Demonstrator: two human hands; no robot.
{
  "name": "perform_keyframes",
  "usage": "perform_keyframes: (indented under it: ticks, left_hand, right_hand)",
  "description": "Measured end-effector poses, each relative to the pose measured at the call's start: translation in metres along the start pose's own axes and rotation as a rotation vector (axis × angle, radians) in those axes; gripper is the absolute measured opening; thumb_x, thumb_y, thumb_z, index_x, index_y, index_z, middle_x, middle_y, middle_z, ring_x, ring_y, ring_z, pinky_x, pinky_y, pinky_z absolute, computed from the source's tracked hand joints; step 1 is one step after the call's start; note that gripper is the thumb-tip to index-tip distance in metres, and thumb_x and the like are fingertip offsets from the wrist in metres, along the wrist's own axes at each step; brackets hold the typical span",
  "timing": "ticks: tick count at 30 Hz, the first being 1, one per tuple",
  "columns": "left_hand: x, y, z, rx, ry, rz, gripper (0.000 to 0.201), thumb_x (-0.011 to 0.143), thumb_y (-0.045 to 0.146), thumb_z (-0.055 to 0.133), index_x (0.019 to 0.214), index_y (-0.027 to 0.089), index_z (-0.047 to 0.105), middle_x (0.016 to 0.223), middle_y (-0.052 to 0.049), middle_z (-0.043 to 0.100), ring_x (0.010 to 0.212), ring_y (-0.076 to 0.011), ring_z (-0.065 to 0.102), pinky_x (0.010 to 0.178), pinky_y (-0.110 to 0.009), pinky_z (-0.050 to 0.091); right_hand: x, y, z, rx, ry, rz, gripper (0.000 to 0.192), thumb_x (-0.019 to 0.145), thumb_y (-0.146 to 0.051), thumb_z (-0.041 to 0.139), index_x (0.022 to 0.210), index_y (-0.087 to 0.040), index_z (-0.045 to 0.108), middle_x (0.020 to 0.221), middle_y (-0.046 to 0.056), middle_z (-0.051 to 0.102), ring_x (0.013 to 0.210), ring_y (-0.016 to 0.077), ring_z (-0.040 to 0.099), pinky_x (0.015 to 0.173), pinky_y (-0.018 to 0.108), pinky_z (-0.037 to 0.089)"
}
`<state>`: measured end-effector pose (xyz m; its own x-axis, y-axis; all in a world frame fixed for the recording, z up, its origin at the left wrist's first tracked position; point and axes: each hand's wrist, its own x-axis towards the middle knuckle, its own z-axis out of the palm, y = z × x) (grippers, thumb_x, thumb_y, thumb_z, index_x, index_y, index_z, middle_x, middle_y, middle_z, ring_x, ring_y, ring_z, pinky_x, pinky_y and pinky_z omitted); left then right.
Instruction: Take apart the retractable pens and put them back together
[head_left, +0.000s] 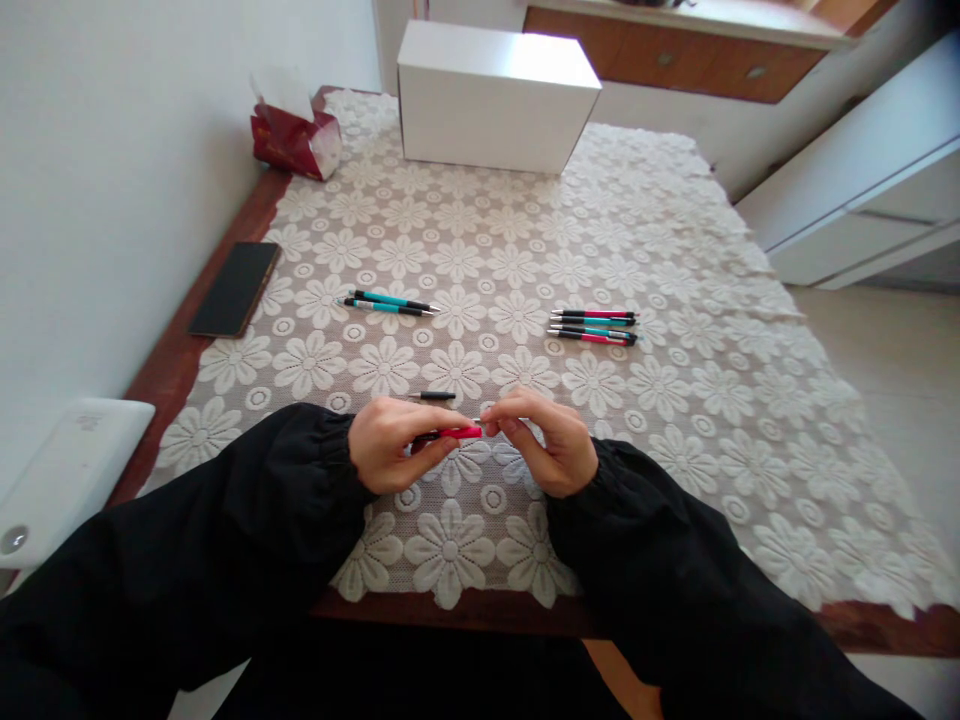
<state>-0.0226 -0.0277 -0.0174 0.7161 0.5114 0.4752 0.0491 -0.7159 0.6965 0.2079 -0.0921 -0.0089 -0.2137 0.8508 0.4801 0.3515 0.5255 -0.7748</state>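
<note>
My left hand (397, 442) is closed around a pink pen barrel (461, 433), held sideways with one end toward the right. Close to that end, my right hand (546, 435) pinches a thin, pale piece (478, 421), too small to make out; it may be a refill or a spring. Just beyond my left hand lies a black pen tip section (436, 395), apart from the barrel. Farther out on the left rest two teal-and-black pens (390, 303), side by side. To the right, several pink and teal pens (592, 327) form a neat row.
A lace tablecloth (457, 255) covers the wooden table. At the back stands a white box (495, 105), with a red tissue pack (296, 140) to its left. A dark notebook (236, 288) lies by the left edge, and a white device (71, 480) is nearer me.
</note>
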Motion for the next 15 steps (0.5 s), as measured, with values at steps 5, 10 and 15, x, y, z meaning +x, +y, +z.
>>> perform_keyframes:
  ticks: [5,10,15]
  left_hand:
    - [-0.0004,-0.0007,-0.001,0.004,-0.015,0.011,0.024,0.095,0.018,0.065,0.118,0.019,0.07,0.09,-0.002,0.081,0.066,-0.0097,0.074,0.061,-0.015,0.056]
    - [-0.0007,-0.0006,-0.0015,-0.003,-0.006,0.017,0.024,0.095,0.018,0.066,0.118,0.02,0.069,0.09,-0.001,0.082,0.067,-0.0097,0.075,0.061,-0.015,0.057]
    - [-0.0004,-0.0002,-0.0023,0.012,0.007,0.037,0.023,0.095,0.02,0.067,0.118,0.02,0.07,0.086,-0.002,0.081,0.064,-0.01,0.074,0.06,-0.016,0.056]
  right_hand:
    - [-0.0008,-0.0026,0.0023,0.091,0.106,0.037,0.014,0.098,-0.014,0.061,0.108,-0.023,0.065,0.094,0.004,0.077,0.087,0.0186,0.072,0.078,0.036,0.059]
    - [0.0018,-0.0046,0.0024,0.012,0.076,-0.043,0.008,0.094,-0.017,0.068,0.099,-0.023,0.071,0.087,0.004,0.07,0.077,0.0167,0.067,0.068,0.032,0.057]
    - [0.0022,-0.0059,0.0034,0.008,0.037,-0.052,0.008,0.094,-0.016,0.069,0.1,-0.022,0.072,0.086,0.003,0.069,0.075,0.0153,0.065,0.066,0.03,0.056]
